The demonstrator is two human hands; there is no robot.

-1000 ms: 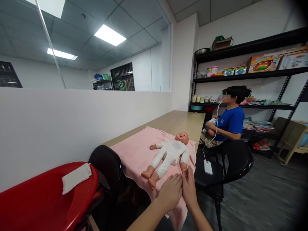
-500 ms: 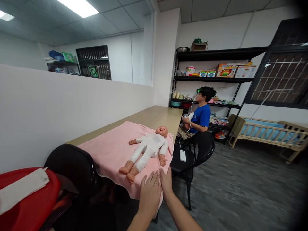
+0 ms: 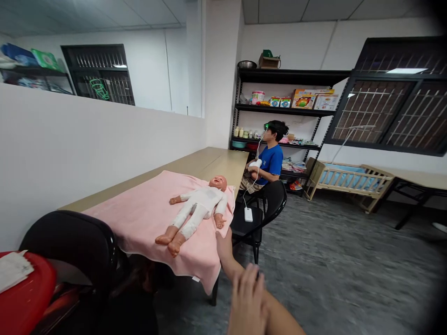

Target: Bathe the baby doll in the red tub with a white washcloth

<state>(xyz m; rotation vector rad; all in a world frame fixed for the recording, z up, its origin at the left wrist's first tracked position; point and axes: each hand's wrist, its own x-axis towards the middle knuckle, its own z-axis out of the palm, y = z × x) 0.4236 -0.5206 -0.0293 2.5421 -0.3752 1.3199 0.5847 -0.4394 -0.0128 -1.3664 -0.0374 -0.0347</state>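
Note:
A baby doll (image 3: 199,204) with a white cloth body lies on its back on a pink towel (image 3: 139,200). Its head points toward the far side and its feet toward me. My right hand (image 3: 224,244) rests against the towel's right edge, just below the doll's hand; its thumb and fingers look apart, though partly hidden. Across my right forearm lies my left hand (image 3: 247,293), slightly blurred, fingers stretched out and holding nothing. Something small and dark shows beside its fingertips.
The towel drapes over the near end of a long table (image 3: 223,163). A person in blue (image 3: 272,160) sits beyond a black chair (image 3: 275,204) bearing a white power bank (image 3: 248,214). Left are another black chair (image 3: 70,237) and a red surface (image 3: 31,298). A wooden crib (image 3: 349,181) stands right.
My left hand has left the towel and moved right, onto my right forearm. My right hand stays by the towel edge. The view has turned right, showing more window and another table.

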